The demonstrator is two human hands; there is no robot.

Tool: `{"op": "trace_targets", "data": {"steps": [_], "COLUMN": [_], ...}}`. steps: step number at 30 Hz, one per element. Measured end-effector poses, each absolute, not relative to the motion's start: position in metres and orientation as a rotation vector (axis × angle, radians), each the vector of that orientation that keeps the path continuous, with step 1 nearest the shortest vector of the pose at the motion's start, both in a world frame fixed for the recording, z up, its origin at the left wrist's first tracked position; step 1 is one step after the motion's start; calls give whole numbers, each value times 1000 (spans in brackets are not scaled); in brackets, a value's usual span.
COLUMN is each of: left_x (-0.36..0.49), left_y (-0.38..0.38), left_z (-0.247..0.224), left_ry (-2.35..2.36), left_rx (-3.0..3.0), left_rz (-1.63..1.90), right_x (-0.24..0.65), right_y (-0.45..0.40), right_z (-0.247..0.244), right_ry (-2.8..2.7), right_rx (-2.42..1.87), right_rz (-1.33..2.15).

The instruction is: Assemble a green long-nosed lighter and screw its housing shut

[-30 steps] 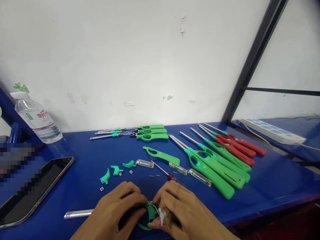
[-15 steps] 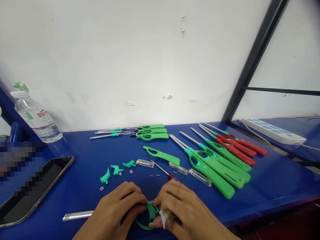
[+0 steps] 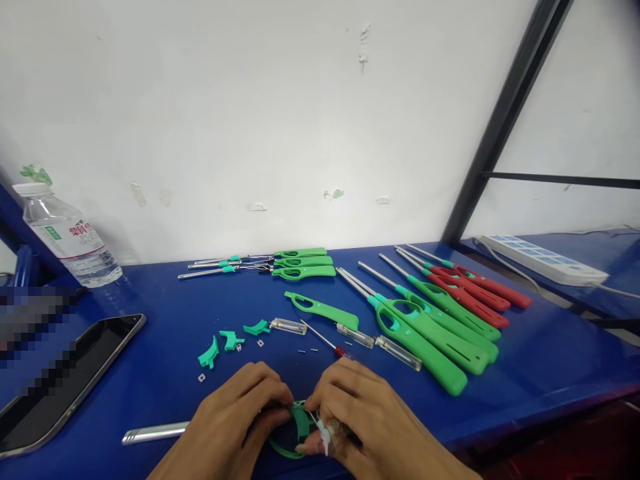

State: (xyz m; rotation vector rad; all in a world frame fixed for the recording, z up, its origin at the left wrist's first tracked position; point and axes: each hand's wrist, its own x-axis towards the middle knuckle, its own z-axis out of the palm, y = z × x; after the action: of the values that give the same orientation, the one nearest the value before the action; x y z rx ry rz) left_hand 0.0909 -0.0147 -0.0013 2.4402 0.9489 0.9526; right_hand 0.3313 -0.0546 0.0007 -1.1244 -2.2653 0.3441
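Note:
At the front of the blue table, my left hand (image 3: 245,413) pinches the left side of a green lighter casing (image 3: 285,451) with a teal trigger piece (image 3: 301,423) in it. My right hand (image 3: 350,413) has its fingers closed on the right side of the same casing. A small white part (image 3: 324,437) with a thin wire shows at my right fingers. A silver tube (image 3: 155,433) sticks out left of my left hand. Beyond my hands lie loose teal triggers (image 3: 231,341), clear fuel tanks (image 3: 399,353), a red-handled screwdriver (image 3: 340,351) and a green half casing (image 3: 325,311).
Several green lighters (image 3: 430,340) and red lighters (image 3: 475,297) lie on the right. Green casings with metal tubes (image 3: 304,272) lie near the wall. A bottle (image 3: 75,240) and a phone (image 3: 75,380) are left; a power strip (image 3: 545,260) is far right.
The whole view has shifted slightly. Both hands keep almost the same hold on the green casing, and the objects on the table lie as before.

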Motion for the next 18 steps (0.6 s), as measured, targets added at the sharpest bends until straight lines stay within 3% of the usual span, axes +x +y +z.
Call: {"op": "trace_targets", "data": {"steps": [18], "left_x": [89], "left_y": [-11], "left_z": [-7], "left_ry": [1037], "left_rx": [2421], "left_rz": [910], "right_x": [330], "right_y": [-54], "right_z": [0], "right_ry": [-2201], "right_rx": [-1072], "right_rz": [477]}}
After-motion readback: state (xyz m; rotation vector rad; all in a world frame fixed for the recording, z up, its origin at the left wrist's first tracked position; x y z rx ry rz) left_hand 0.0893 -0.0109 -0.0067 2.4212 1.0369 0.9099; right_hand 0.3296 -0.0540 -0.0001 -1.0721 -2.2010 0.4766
